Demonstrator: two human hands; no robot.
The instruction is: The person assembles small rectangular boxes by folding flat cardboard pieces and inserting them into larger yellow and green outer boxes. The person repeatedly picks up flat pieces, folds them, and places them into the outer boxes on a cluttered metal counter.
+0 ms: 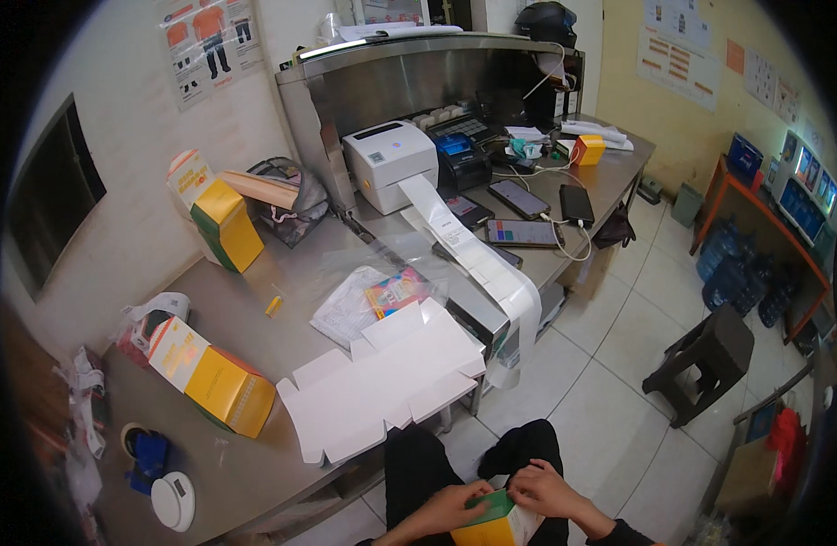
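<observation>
Above your lap [426, 466], your left hand [456, 508] and right hand [540, 491] grasp the yellow-green box [487, 531]; uneven pressing could crease its top.

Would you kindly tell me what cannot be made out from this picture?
Lower end of the yellow-and-green box between the hands: cut off by the head view's bottom edge.
Inside of that box: hidden in the head view by its own panels, the left hand and the right hand.
Writing on the phone screens: too small in the head view.
Top of the wall poster: cut off by the head view's upper edge.
</observation>
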